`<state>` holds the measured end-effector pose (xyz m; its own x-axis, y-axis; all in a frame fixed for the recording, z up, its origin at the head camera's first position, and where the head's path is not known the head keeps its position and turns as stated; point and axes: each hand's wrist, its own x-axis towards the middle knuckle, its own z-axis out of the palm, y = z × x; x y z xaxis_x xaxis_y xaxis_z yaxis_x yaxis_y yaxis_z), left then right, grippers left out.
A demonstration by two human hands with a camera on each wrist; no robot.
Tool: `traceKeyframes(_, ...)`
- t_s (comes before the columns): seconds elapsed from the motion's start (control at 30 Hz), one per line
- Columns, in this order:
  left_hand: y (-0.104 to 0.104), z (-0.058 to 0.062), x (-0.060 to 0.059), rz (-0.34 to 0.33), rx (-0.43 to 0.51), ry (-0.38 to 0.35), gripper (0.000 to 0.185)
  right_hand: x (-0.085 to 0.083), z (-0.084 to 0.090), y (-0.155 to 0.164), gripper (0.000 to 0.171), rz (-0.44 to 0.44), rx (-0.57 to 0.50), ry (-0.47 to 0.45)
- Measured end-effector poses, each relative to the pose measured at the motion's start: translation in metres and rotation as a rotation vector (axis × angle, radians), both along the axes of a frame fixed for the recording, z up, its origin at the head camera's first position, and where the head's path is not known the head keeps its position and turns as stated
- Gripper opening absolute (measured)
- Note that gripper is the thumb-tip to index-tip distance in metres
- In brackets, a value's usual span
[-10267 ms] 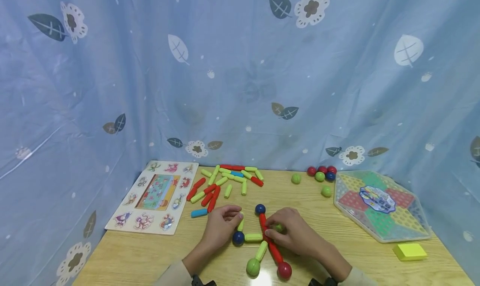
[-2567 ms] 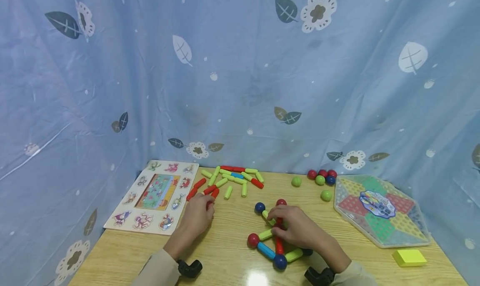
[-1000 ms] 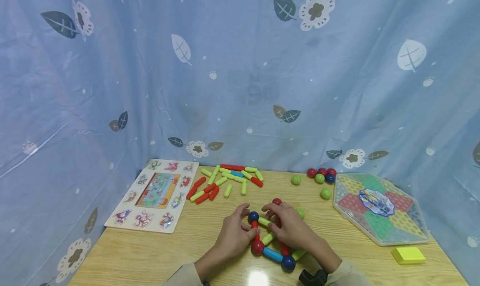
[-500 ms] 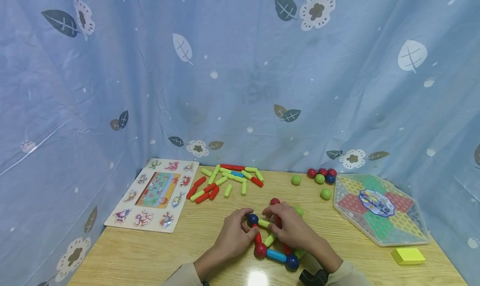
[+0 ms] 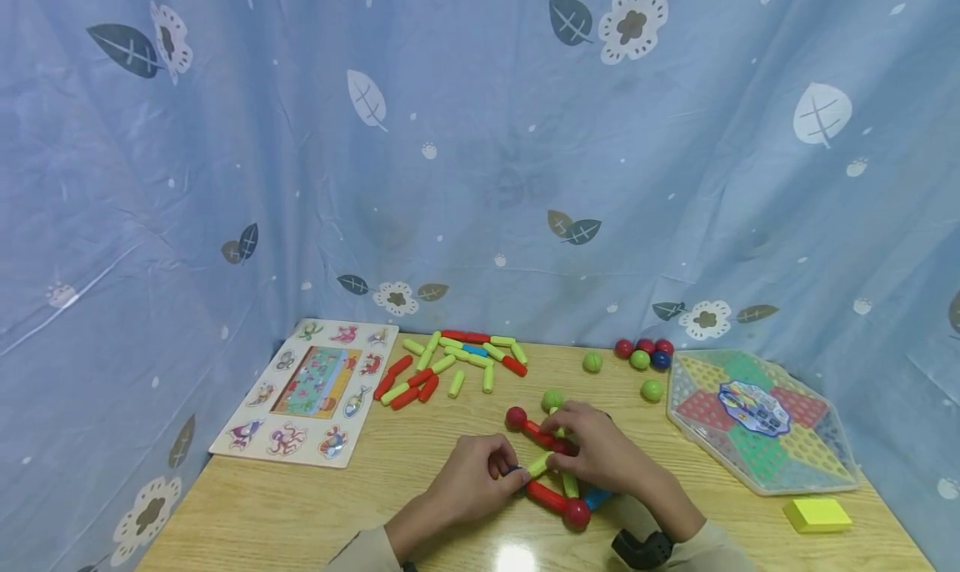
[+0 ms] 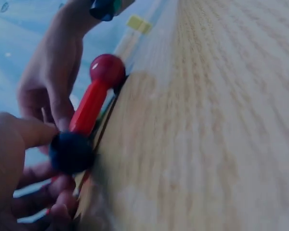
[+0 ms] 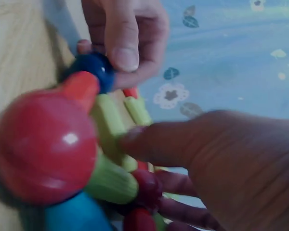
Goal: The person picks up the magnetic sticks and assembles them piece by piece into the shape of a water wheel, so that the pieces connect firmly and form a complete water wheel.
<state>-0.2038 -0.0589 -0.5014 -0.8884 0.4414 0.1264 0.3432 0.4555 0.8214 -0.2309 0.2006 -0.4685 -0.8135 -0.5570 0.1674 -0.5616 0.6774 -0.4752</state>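
Note:
A frame of coloured sticks and balls [image 5: 546,495] stands near the table's front, between both hands. My left hand [image 5: 504,470] pinches its dark blue ball [image 6: 71,151], from which a red stick [image 6: 89,106] runs to a red ball [image 6: 107,70]. My right hand [image 5: 561,451] grips the sticks in the middle of the frame, its fingers curled round them. A red ball [image 5: 515,418] and a green ball [image 5: 552,400] stick up at the far side. In the right wrist view a big red ball [image 7: 43,144], green sticks [image 7: 111,125] and the blue ball [image 7: 94,67] fill the picture.
Loose red, green and blue sticks [image 5: 450,359] lie at the back. An animal puzzle board [image 5: 307,388] lies at the left. Several balls [image 5: 641,351], a hexagonal game box [image 5: 757,409] and a yellow block [image 5: 817,514] are at the right. A blue curtain [image 5: 480,155] surrounds the table.
The frame has been turned over between both hands: a red stick and ball now lie at its front, a green ball shows at the back, and my left hand covers the blue ball.

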Motion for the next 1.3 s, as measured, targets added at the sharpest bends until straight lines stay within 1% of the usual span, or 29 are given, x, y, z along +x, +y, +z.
traceKeyframes(0.07, -0.005, 0.001, -0.005, 0.008, 0.04, -0.002, 0.011, -0.001, 0.003, 0.003, 0.026, 0.05, -0.014, -0.049)
traceKeyframes(0.13, -0.015, 0.003, -0.013, 0.049, 0.114, -0.01, 0.012, -0.001, 0.005, 0.004, 0.024, 0.089, -0.025, -0.084)
traceKeyframes(0.27, -0.045, 0.005, -0.037, 0.185, 0.336, -0.032, 0.022, 0.001, 0.007, 0.004, 0.022, 0.119, -0.027, -0.106)
traceKeyframes(0.33, -0.06, 0.004, -0.049, 0.244, 0.427, -0.023, 0.025, 0.001, 0.008, 0.004, 0.021, 0.12, -0.021, -0.105)
traceKeyframes(0.4, -0.071, 0.003, -0.06, 0.298, 0.458, 0.005, 0.026, 0.001, 0.008, 0.004, 0.021, 0.122, -0.017, -0.101)
traceKeyframes(0.43, -0.075, 0.002, -0.065, 0.324, 0.448, 0.022, 0.027, 0.001, 0.008, 0.003, 0.021, 0.12, -0.014, -0.1)
traceKeyframes(0.5, -0.079, 0.001, -0.072, 0.378, 0.382, 0.056, 0.03, 0.001, 0.007, 0.003, 0.02, 0.117, -0.011, -0.1)
traceKeyframes(0.57, -0.077, 0.0, -0.078, 0.418, 0.266, 0.095, 0.034, 0.001, 0.005, 0.002, 0.02, 0.115, -0.012, -0.105)
traceKeyframes(0.67, -0.07, -0.002, -0.086, 0.446, 0.023, 0.191, 0.034, 0.0, 0.002, -0.001, 0.02, 0.116, -0.016, -0.12)
traceKeyframes(0.77, -0.062, 0.001, -0.092, 0.418, -0.228, 0.257, 0.023, 0.0, -0.001, -0.003, 0.02, 0.119, -0.015, -0.121)
traceKeyframes(0.83, -0.058, 0.005, -0.095, 0.399, -0.353, 0.288, 0.018, -0.001, -0.001, -0.004, 0.019, 0.117, -0.015, -0.118)
traceKeyframes(0.87, -0.057, 0.008, -0.095, 0.39, -0.394, 0.288, 0.016, -0.001, -0.002, -0.004, 0.019, 0.113, -0.013, -0.114)
traceKeyframes(0.9, -0.056, 0.011, -0.095, 0.386, -0.41, 0.277, 0.016, -0.001, -0.002, -0.004, 0.019, 0.109, -0.013, -0.112)
traceKeyframes(0.93, -0.056, 0.013, -0.094, 0.39, -0.409, 0.271, 0.02, -0.001, -0.002, -0.004, 0.018, 0.106, -0.013, -0.111)
traceKeyframes(0.97, -0.056, 0.015, -0.092, 0.393, -0.38, 0.258, 0.026, -0.002, -0.002, -0.004, 0.018, 0.104, -0.013, -0.108)
traceKeyframes(1.03, -0.055, 0.02, -0.084, 0.372, -0.271, 0.166, 0.031, -0.002, -0.001, -0.004, 0.017, 0.1, -0.011, -0.1)
traceKeyframes(1.1, -0.051, 0.025, -0.072, 0.326, -0.091, 0.033, 0.032, -0.002, -0.001, -0.004, 0.016, 0.102, -0.01, -0.083)
traceKeyframes(1.2, -0.039, 0.03, -0.049, 0.254, 0.149, -0.183, 0.033, -0.002, -0.002, -0.002, 0.015, 0.098, -0.007, -0.052)
traceKeyframes(1.27, -0.029, 0.029, -0.034, 0.215, 0.261, -0.311, 0.034, -0.002, -0.002, -0.001, 0.015, 0.093, -0.006, -0.038)
traceKeyframes(1.3, -0.024, 0.028, -0.026, 0.2, 0.291, -0.355, 0.035, -0.002, -0.003, 0.0, 0.015, 0.087, -0.004, -0.034)
